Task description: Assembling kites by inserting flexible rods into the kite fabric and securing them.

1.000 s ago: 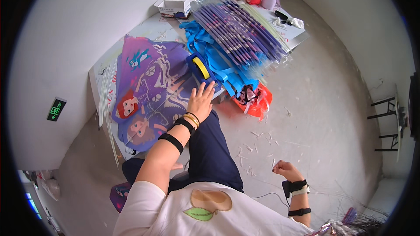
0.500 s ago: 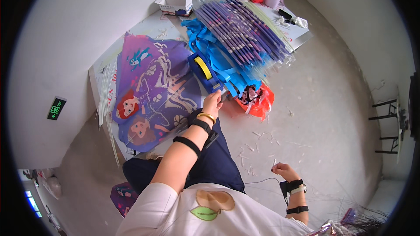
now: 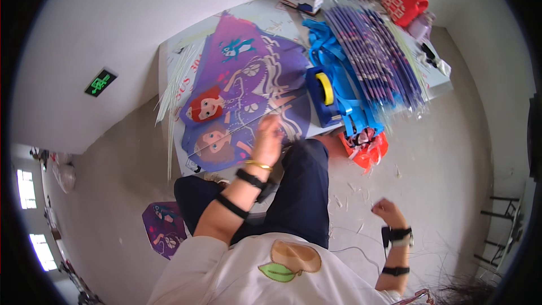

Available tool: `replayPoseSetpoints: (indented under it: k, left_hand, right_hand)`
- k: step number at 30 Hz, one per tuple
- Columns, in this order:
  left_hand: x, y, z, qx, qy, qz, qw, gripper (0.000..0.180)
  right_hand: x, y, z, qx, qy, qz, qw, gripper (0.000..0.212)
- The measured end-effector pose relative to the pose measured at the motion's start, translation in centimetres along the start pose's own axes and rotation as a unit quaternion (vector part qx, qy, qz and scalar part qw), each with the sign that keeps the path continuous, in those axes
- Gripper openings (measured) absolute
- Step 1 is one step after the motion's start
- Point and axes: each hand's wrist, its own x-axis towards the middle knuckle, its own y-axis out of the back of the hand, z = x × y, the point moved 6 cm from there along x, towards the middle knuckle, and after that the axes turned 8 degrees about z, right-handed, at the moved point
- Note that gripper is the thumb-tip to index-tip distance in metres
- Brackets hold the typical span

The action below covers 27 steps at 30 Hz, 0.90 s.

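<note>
My left hand (image 3: 269,135) is over the lower right part of a large purple sheet (image 3: 257,73) printed with cartoon figures, which looks like a kite sail. The fingers are smeared by motion, so their grip is unclear. A blue tape dispenser (image 3: 322,105) with a yellow roll (image 3: 325,88) stands to the right of this hand, apart from it. Low on the right, my right hand (image 3: 389,213) is held away from the table over the floor. Its fingers are curled closed, and whatever they pinch, if anything, cannot be made out.
Blue straps (image 3: 333,56) and wrapped purple rolls (image 3: 372,56) lie right of the sheet. Thin white rods (image 3: 171,87) line the left edge. An orange-red bag (image 3: 367,155) is beside the table. A smaller purple printed piece (image 3: 164,230) lies lower left. White scraps (image 3: 339,200) litter the floor.
My left hand has left the front of the tape dispenser and moved left over the purple sheet. The small white bit at my right fingertips no longer shows. The whole view has shifted.
</note>
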Motion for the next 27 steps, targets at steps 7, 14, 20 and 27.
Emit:
replayPoseSetpoints:
  k: [7, 14, 20, 27]
  left_hand:
    - [-4.2, 25.0, 15.0, -0.078, -0.158, 0.257, 0.95, 0.014]
    - [-6.5, 31.7, 15.6, -0.147, -0.189, 0.325, 0.915, 0.019]
    - [-6.0, 32.8, 14.8, -0.149, -0.197, 0.362, 0.899, 0.017]
    - [-3.4, 33.1, 13.6, -0.127, -0.17, 0.355, 0.91, 0.016]
  right_hand:
    - [17.0, -10.4, -23.7, -0.102, 0.252, -0.128, 0.954, 0.02]
    - [27.5, -18.3, -31.2, -0.175, 0.265, -0.265, 0.911, 0.012]
    - [32.3, -21.5, -32.2, -0.184, 0.227, -0.301, 0.908, 0.016]
    - [36.4, -21.7, -30.4, -0.11, 0.123, -0.319, 0.933, 0.014]
